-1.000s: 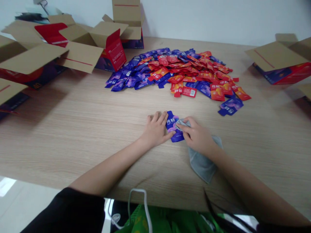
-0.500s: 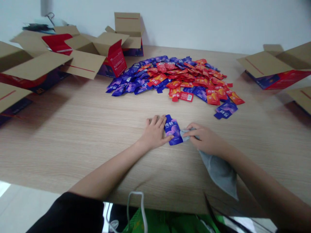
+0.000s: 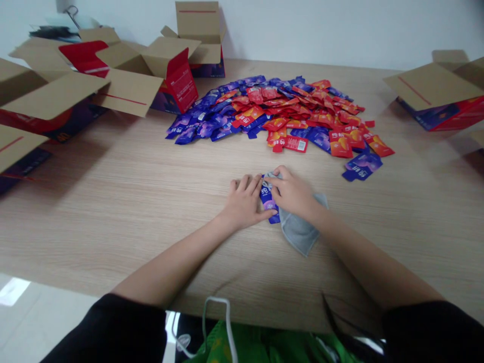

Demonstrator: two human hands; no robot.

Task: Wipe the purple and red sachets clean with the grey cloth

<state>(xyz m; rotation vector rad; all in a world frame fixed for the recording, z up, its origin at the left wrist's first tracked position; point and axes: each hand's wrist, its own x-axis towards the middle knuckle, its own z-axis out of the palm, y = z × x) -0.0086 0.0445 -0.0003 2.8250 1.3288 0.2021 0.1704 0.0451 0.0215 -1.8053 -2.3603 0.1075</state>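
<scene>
A purple sachet (image 3: pixel 269 202) with white lettering lies flat on the table in front of me. My left hand (image 3: pixel 245 201) rests open along its left edge, fingers spread and the thumb on its lower part. My right hand (image 3: pixel 293 190) grips a grey cloth (image 3: pixel 300 233) and presses a bunched end of it on the sachet's upper part. The rest of the cloth spreads on the table under my right wrist. Cloth and fingers hide the sachet's top and right side.
Beyond my hands lies a heap of purple and red-orange sachets (image 3: pixel 280 108), with one purple sachet (image 3: pixel 362 165) at its right front. Several open cardboard boxes (image 3: pixel 132 93) stand on the left; another open box (image 3: pixel 434 93) stands on the right. A white wall (image 3: pixel 310 33) is behind the table.
My right hand has moved up and left with the cloth, from the sachet's lower right edge onto its upper part. My left hand stays on the sachet. The view has tilted slightly down.
</scene>
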